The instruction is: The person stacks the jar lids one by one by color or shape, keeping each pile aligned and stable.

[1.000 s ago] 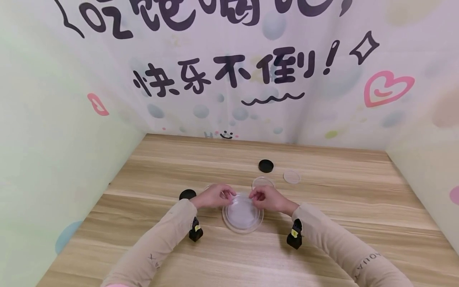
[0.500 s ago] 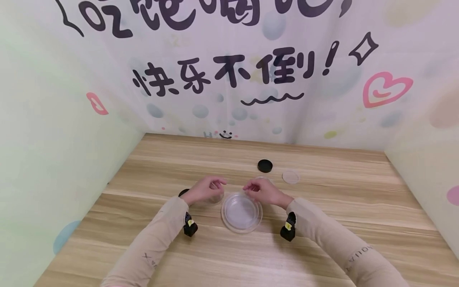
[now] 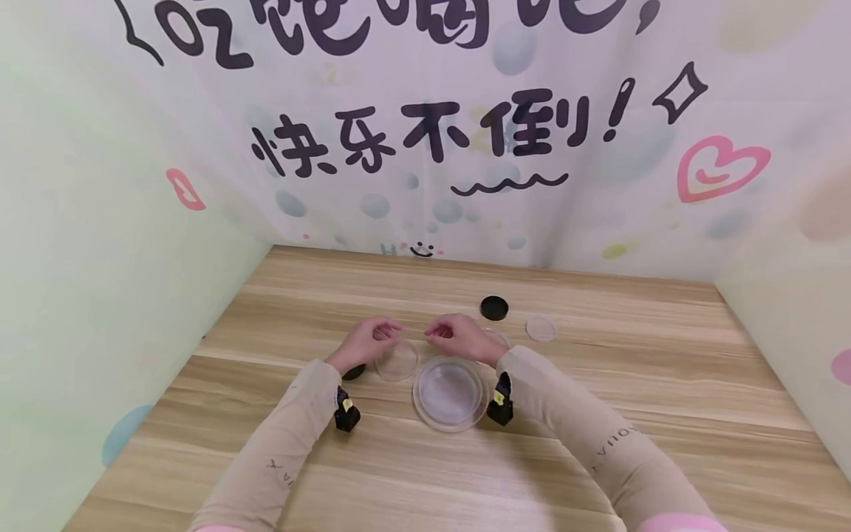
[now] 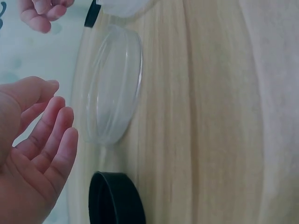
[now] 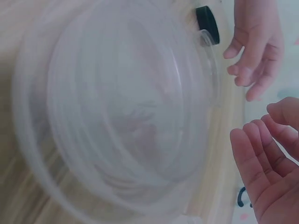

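A round clear plastic dish stack, with a wider rim around a smaller one, lies mid-table in the head view. My left hand hovers above a flatter clear dish, its fingers loosely bent around nothing. Under that wrist a black round lid is partly covered. My right hand hangs behind the stack, likewise holding nothing. In the right wrist view the stack looms large beside the relaxed fingers. The left wrist view has the flatter dish apart from the fingertips.
Another clear round piece is half hidden by the right wrist. Behind it on the wooden table lie a black lid and a thin clear disc. A printed curtain borders the far edge.
Both hands have come off the rim of the clear dish stack. They have moved away toward the back left, the left one now above the flatter clear dish. The stack has stayed put.
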Tool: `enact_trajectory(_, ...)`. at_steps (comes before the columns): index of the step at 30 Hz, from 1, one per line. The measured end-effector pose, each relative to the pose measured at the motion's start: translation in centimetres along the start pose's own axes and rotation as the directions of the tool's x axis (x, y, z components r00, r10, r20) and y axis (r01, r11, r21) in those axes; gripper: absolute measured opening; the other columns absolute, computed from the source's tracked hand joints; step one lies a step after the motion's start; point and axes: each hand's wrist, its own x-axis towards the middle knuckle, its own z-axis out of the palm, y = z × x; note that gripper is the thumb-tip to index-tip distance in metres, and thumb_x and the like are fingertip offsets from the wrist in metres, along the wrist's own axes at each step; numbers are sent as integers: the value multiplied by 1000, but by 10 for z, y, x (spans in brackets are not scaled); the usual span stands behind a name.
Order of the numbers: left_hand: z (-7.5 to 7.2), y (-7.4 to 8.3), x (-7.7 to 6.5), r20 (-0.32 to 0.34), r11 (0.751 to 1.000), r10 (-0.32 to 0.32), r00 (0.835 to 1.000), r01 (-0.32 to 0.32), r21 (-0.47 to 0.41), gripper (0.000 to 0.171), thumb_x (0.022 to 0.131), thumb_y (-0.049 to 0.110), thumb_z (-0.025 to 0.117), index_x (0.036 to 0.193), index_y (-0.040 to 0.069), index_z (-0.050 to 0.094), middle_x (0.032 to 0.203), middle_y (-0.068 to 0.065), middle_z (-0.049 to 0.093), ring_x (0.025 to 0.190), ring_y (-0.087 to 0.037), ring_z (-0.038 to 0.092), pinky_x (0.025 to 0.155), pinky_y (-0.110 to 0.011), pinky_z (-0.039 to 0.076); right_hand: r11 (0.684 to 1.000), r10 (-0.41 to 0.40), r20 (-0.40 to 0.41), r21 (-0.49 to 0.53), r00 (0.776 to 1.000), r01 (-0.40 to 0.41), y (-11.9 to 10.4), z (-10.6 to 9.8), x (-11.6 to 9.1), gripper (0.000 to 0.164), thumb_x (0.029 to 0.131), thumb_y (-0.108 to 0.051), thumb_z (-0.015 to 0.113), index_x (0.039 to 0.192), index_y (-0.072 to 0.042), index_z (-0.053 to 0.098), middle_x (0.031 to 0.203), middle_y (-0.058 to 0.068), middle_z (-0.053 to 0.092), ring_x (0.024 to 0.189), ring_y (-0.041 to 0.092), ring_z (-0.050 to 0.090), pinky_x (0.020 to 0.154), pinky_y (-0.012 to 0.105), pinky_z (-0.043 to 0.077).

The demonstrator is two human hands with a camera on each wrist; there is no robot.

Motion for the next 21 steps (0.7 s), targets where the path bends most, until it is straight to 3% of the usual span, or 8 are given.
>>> enact_trajectory(10,-3,-12,3,-29,1000,-24,999,24,-12,28,80,3,61,106,-6,56,91,-14,61,85,-25,57,77,-34,47,999,34,22,-20,999,-34,2,13,20,17,82,-6,57,95,3,62,81,6,62,72,12,55,63,19,45)
enact_trajectory(21,-3,-20,5,44,999,-45,998,44,27,29,78,0,63,105,-9,57,92,-16,60,84,-25,57,76,-32,47,988,146,89,38,985,-150,10,23,25,13,81,-3,60,92,3,62,77,6,62,63,10,55,56,20,47)
